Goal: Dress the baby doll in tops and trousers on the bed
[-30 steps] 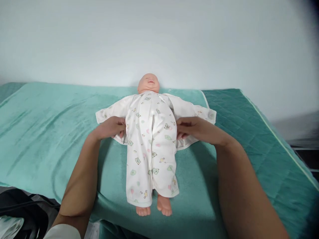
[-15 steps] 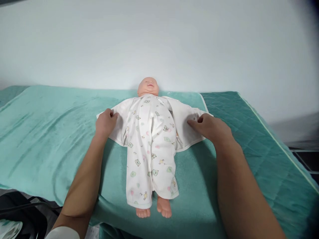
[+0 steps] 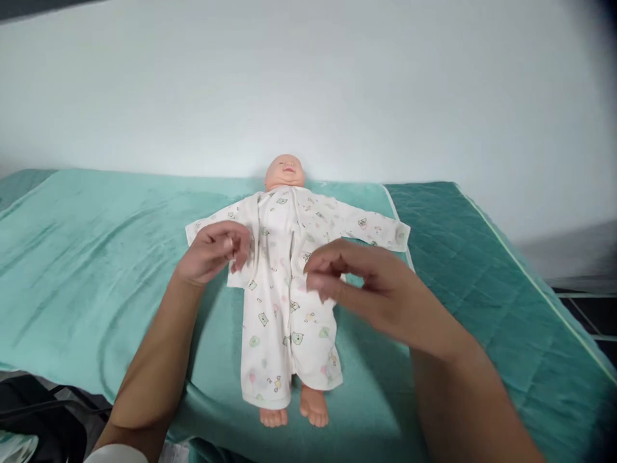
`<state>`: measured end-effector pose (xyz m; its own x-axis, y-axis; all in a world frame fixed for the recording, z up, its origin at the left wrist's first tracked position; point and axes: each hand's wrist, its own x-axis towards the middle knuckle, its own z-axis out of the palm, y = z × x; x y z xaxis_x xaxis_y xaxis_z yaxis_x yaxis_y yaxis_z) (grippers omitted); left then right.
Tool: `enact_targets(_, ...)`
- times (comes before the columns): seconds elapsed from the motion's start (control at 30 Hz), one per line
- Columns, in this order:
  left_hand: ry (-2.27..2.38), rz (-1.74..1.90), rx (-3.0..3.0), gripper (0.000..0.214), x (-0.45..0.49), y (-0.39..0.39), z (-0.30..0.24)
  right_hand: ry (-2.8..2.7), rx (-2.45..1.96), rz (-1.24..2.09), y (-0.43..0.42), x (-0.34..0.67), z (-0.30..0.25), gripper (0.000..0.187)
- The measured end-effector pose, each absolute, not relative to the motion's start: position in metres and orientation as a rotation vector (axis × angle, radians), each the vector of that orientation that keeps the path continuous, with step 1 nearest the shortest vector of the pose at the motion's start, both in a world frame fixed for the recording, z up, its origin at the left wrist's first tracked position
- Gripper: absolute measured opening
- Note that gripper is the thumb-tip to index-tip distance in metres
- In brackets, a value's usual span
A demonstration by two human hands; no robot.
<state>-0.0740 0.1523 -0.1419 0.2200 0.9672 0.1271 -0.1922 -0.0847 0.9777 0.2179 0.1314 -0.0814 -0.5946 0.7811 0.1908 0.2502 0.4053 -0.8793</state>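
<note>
A baby doll (image 3: 285, 172) lies on its back, head toward the wall, its bare feet (image 3: 314, 406) showing below white printed trousers (image 3: 267, 347). It wears a white printed baby shirt (image 3: 371, 226), with both sleeves stretched out sideways. Over the shirt's left part hovers my left hand (image 3: 214, 252), fingers loosely bent and slightly blurred; whether they touch the cloth is unclear. My right hand (image 3: 369, 276) hangs above the doll's right-hand hip with curved fingers, a gap between thumb and forefinger and nothing seen in them. It hides part of the shirt's lower edge.
A light green blanket (image 3: 120, 257) covers the surface under the doll. A darker quilted cover (image 3: 448, 257) extends to the right. Behind the head rises a pale wall (image 3: 308, 83). A black bag-like item (image 3: 43, 411) sits at the lower left.
Both hands have moved inward from the spread shirt panels. The right-hand panel now lies folded over the doll's front, uncovering that sleeve; the left-hand panel has shifted inward. My right hand has let go.
</note>
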Motion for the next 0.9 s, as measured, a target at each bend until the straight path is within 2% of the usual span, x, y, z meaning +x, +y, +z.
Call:
enact_targets(0.13,1.221,1.448,1.177,0.025,-0.063,0.168,-0.146,-1.893,-1.127,0.846,0.155,0.22,-0.106,0.024)
enact_targets(0.23,1.395,1.411,1.261,0.027,-0.056,0.174,-0.15,-2.075,-1.177,0.704,0.163,0.214,-0.117,0.024)
enact_targets(0.4,1.471,1.317,1.471,0.03,-0.04,0.17,-0.153,-2.408,-1.299,0.38,0.151,0.191,-0.123,0.034)
enact_targets(0.5,1.497,1.257,1.594,0.033,-0.032,0.167,-0.15,-2.493,-1.431,0.176,0.143,0.182,-0.125,0.027)
enact_targets(0.63,1.525,1.243,1.663,0.021,-0.028,0.163,-0.149,-2.493,-1.527,0.097,0.136,0.177,-0.126,0.009)
enact_targets(0.7,1.544,1.247,1.646,0.013,-0.026,0.162,-0.15,-2.446,-1.561,0.094,0.135,0.175,-0.127,0.011)
enact_targets(0.83,1.513,1.306,1.573,0.015,-0.023,0.16,-0.152,-2.326,-1.655,0.095,0.134,0.169,-0.13,0.026)
enact_targets(0.9,1.438,1.416,1.479,0.016,-0.02,0.16,-0.15,-2.277,-1.688,0.106,0.135,0.166,-0.132,0.02)
